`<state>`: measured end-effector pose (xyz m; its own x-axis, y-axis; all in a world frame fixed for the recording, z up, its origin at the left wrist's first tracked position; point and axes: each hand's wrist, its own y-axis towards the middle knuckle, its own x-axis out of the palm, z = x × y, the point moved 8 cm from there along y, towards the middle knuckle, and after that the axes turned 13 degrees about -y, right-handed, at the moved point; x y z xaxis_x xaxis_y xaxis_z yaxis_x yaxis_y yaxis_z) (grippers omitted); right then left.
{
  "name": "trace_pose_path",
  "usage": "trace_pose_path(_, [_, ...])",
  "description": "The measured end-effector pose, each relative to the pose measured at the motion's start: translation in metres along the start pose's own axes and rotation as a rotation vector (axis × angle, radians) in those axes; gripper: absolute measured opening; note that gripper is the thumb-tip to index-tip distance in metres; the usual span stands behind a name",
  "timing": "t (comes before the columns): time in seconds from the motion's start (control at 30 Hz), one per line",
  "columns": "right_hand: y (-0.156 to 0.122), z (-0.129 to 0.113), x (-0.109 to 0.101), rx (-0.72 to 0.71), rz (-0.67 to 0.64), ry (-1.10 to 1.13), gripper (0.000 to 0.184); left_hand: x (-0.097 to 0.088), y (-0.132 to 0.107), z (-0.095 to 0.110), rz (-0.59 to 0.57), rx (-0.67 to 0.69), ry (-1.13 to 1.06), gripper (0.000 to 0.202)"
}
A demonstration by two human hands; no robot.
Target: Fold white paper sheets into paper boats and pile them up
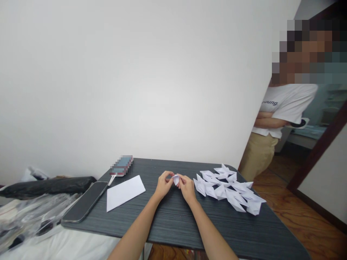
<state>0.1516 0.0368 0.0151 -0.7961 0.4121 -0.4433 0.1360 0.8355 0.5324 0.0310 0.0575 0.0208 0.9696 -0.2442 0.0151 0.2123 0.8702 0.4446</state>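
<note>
My left hand (163, 184) and my right hand (187, 187) meet above the middle of a dark wood-grain table (176, 220). Both pinch a small folded piece of white paper (176, 178) between their fingertips. A flat white sheet of paper (125, 192) lies to the left of my hands. To the right lies a pile of several folded white paper boats (230, 187).
A dark phone (86, 200) lies at the table's left edge, with a blurred small device (121, 166) and a cable behind it. A black bag (46, 186) and clear plastic (24, 216) lie on the left. A person in a white shirt (282, 108) stands in the doorway at right.
</note>
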Motion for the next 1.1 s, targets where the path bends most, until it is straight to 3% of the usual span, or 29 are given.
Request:
trace_pose_path(0.17, [0.005,0.001,-0.002,-0.011,-0.018,0.167,0.025,0.006,-0.001,-0.020,-0.049,-0.261,-0.268,0.028])
trace_pose_path(0.33, [0.008,0.004,-0.002,0.011,-0.031,0.310,0.021,0.005,0.000,-0.020,-0.034,-0.259,-0.364,0.028])
trace_pose_path(0.53, [0.006,0.005,-0.001,0.066,-0.041,0.313,0.017,0.008,0.002,-0.013,-0.086,-0.130,-0.148,0.029])
trace_pose_path(0.7, [0.005,0.014,0.005,0.171,-0.081,0.391,0.027,0.015,-0.001,-0.002,-0.138,-0.055,-0.002,0.041])
trace_pose_path(0.93, [0.005,0.009,0.000,0.126,-0.052,0.222,0.026,0.019,-0.009,0.020,-0.114,0.128,0.425,0.025])
trace_pose_path(1.1, [0.003,0.004,0.003,0.113,-0.095,0.187,0.025,0.021,-0.011,0.021,-0.125,0.174,0.523,0.023])
